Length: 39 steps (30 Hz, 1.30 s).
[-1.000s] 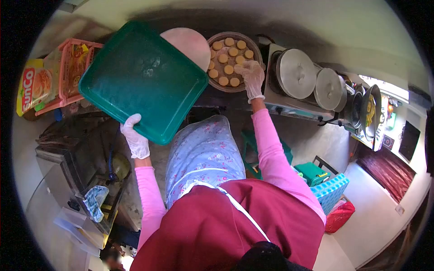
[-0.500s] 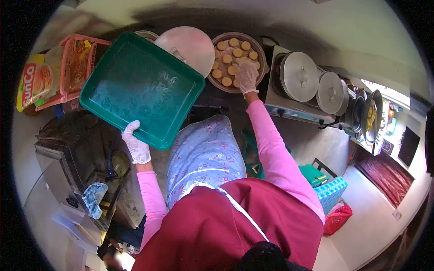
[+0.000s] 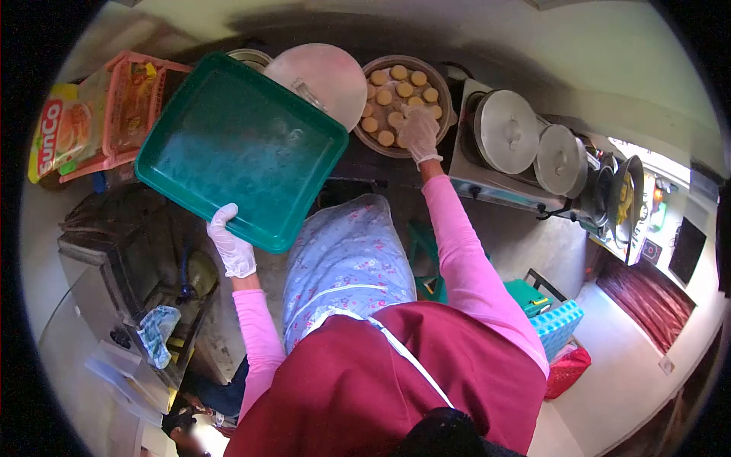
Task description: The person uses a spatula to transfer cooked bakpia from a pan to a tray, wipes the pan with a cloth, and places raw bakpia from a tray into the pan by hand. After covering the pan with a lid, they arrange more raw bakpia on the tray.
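My left hand [image 3: 231, 245], in a thin white glove, grips the near edge of a green rectangular tray [image 3: 244, 152]. The tray is tilted up, and nothing lies in it apart from faint round marks and a whitish dusting. My right hand [image 3: 419, 135], in a clear glove, reaches into the right part of a round metal pan [image 3: 390, 151]. Several flat round dough pieces [image 3: 383, 97] are spread over the pan's floury bottom. The right fingers point down among the pieces, and their tips are partly hidden, so a hold on any piece cannot be made out.
A round lid [image 3: 324, 76] lies behind the tray. To the right stands a stove [image 3: 487, 183] with lidded pots [image 3: 506, 131]. A pink basket [image 3: 133, 114] and a SunCo oil pack [image 3: 55, 133] are at the left. Another person [image 3: 183, 430] is partly visible lower left.
My right hand has shifted slightly toward me within the pan. The left hand still holds the tray in nearly the same position. The view has moved a little.
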Tool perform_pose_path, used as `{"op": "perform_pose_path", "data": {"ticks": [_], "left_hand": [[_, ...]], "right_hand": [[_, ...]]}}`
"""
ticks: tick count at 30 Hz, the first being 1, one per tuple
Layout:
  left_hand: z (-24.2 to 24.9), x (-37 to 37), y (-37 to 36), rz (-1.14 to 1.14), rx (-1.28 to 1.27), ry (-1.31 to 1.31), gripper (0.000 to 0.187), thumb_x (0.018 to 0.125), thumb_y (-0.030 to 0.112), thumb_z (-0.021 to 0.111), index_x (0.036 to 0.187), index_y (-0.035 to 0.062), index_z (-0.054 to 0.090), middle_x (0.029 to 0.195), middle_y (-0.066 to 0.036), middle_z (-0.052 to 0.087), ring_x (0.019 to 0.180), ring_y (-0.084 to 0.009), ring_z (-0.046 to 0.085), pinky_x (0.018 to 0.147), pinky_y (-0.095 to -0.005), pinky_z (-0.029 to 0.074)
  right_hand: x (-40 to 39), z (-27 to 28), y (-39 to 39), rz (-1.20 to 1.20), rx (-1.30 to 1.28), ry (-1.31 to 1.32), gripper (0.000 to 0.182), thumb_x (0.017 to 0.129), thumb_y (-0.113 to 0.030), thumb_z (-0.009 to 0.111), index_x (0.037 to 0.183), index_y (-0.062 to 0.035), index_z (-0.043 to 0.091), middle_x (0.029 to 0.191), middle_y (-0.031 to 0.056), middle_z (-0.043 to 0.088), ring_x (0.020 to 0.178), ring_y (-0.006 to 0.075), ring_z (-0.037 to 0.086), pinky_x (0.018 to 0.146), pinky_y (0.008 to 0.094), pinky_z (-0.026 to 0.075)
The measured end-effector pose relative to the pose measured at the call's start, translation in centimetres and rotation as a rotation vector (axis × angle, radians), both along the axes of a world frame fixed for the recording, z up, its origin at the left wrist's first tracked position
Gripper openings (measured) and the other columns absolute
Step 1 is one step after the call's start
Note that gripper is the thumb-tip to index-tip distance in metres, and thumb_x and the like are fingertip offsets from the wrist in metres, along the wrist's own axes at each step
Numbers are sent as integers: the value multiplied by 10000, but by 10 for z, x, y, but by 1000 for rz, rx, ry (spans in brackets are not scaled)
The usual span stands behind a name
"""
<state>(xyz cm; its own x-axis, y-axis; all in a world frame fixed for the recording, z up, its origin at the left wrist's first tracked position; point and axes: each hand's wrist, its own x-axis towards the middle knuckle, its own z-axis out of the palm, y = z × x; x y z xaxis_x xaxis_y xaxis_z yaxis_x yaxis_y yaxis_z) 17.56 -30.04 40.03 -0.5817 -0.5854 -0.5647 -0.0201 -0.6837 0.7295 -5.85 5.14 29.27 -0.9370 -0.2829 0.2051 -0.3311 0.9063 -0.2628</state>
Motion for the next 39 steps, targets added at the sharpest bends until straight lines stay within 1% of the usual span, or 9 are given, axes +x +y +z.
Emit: {"op": "perform_pose_path", "data": {"ticks": [7,10,14,24,27,30,33,35,39], "left_hand": [[-7,-1,-3,-5,-19,5,368,709,4,618,1076,6,610,964,-87,631,875,-256,659,840,-383,568],[-8,-2,-2,-14,-9,12,367,707,4,621,1074,7,611,966,-87,631,879,-256,659,838,-382,569],[-3,-2,3,-7,-31,8,383,708,7,624,1091,6,608,971,-87,634,886,-257,662,833,-383,572],[-2,-9,8,-41,-22,14,434,703,27,630,1136,7,600,1013,-93,631,932,-257,652,855,-383,564],[-3,-8,6,-39,-25,11,439,703,25,626,1140,10,599,1009,-90,629,922,-256,650,854,-382,564],[0,-10,6,-39,-18,6,437,703,23,620,1139,14,600,1003,-86,625,914,-255,649,851,-380,564],[-2,-10,5,-37,2,22,421,703,21,619,1123,20,602,994,-81,623,898,-252,649,837,-377,567],[-2,-9,8,-14,-3,21,405,703,21,621,1107,24,603,976,-77,621,880,-249,650,824,-375,571],[-9,-6,5,-37,-9,11,391,699,19,626,1089,27,603,944,-71,615,851,-245,648,802,-369,574]], "right_hand": [[2,-14,-4,-27,46,-12,340,782,-291,737,1028,-58,715,932,159,694,931,351,645,799,461,499],[1,-18,0,47,-66,219,242,790,-219,670,981,-71,649,913,147,646,876,359,630,704,468,493],[3,-12,34,-214,-48,84,193,778,-217,678,922,-91,658,928,140,650,915,361,621,739,470,494],[2,-22,36,-164,40,50,221,760,-239,689,904,-72,677,905,153,663,918,374,624,797,474,488],[-10,-34,42,-141,3,263,164,778,-225,680,850,-78,665,881,140,652,873,376,613,740,461,490],[-27,-26,39,-64,51,401,169,805,-218,653,896,-76,672,902,130,656,876,369,616,753,452,491],[-38,-13,30,-123,271,17,241,822,-211,627,1012,-67,665,961,130,658,912,349,622,782,450,486],[-38,-14,28,-26,293,224,290,825,-210,619,1077,-71,652,980,131,658,921,338,628,789,449,483],[-60,-6,11,-68,214,16,314,839,-226,607,1117,-86,646,1047,163,646,1018,350,606,861,466,458]]}}
